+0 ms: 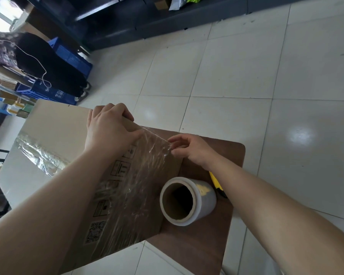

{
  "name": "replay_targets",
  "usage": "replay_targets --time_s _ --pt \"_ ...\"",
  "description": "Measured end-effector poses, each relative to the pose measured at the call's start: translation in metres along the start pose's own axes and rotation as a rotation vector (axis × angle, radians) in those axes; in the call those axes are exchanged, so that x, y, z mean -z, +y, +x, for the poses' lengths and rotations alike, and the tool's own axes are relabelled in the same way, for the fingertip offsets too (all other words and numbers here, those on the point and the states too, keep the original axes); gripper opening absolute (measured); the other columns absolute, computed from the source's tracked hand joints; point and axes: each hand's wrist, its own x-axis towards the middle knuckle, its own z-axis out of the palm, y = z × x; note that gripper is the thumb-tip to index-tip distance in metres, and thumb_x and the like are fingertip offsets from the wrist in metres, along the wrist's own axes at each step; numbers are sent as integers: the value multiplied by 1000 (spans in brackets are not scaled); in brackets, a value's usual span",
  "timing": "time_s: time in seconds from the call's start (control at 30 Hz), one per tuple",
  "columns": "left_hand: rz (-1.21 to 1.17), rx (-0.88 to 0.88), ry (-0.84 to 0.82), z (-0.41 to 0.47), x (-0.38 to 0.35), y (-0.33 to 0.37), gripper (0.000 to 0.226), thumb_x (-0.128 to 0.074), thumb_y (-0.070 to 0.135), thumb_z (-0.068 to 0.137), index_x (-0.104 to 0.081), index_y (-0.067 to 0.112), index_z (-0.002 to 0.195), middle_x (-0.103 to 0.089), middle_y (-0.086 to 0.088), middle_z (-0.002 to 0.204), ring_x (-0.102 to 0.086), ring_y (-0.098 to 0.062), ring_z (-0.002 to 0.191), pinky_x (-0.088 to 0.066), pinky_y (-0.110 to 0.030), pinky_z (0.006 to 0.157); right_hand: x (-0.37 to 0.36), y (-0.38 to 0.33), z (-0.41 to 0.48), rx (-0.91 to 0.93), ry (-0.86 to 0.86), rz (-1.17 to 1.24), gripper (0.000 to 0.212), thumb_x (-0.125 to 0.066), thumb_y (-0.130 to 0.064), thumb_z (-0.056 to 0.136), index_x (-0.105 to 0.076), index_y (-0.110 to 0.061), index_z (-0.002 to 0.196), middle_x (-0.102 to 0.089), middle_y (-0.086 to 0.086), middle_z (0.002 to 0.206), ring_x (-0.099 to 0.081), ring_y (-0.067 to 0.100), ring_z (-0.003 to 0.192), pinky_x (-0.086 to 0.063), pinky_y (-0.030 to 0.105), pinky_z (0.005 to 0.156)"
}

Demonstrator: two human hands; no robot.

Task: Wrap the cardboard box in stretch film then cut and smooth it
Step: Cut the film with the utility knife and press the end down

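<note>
A large cardboard box (54,133) lies on a small brown table (213,245), with printed symbols on its near side. Clear stretch film (139,175) is stretched across that side, and a crinkled band of it crosses the top. My left hand (109,128) presses on the box's far top corner, fingers curled over the edge, thumb on the film. My right hand (189,148) pinches the film's loose edge beside the box. The film roll (187,201) stands on the table next to the box. A yellow cutter (216,184) lies behind the roll, partly hidden by my right forearm.
The white tiled floor (246,86) spreads around the table. Blue crates (68,56) and a seated person's dark clothing (48,66) are at the left. Dark shelving (147,20) runs along the back.
</note>
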Motion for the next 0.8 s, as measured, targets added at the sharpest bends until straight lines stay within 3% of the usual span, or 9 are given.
replay_targets --time_s 0.1,0.23,0.5,0.63,0.73,0.8 --pt "0 -3 4 -1 0 1 26 -75 39 68 -56 28 81 -54 7 94 -42 -22 111 -37 -40 97 -5 -4 2 -27 32 -29 6 -69 -12 88 -70 -17 91 -69 -4 80 -65 3 68 -49 10 62" --pt "-4 1 9 -1 0 0 26 -74 41 69 -56 27 82 -55 7 94 -42 -22 110 -37 -42 98 1 1 -1 -131 113 35 10 -67 -10 89 -70 -2 93 -67 4 71 -62 6 56 -50 12 53" --pt "-8 -5 26 -1 0 1 26 -73 44 70 -56 26 80 -54 9 91 -42 -20 108 -38 -39 97 -23 -7 26 -221 182 62 15 -63 -5 89 -66 -6 74 -67 12 72 -63 15 58 -61 31 66" --pt "-18 0 33 0 0 1 20 -70 40 72 -58 25 79 -55 9 90 -43 -21 110 -38 -43 99 -21 -9 26 -282 201 167 12 -65 -4 89 -64 -4 78 -67 14 73 -67 19 61 -62 33 66" --pt "-31 12 21 -1 0 2 20 -69 41 72 -58 26 78 -54 10 89 -43 -21 110 -38 -43 98 -22 -18 24 -336 254 346 9 -55 5 92 -60 1 86 -66 17 81 -68 22 67 -62 33 65" --pt "-35 12 20 -1 1 2 19 -67 42 74 -58 25 78 -55 9 90 -43 -20 109 -37 -43 100 -22 -22 18 -293 322 389 18 -47 6 94 -63 -2 93 -66 15 90 -68 21 77 -61 31 74"
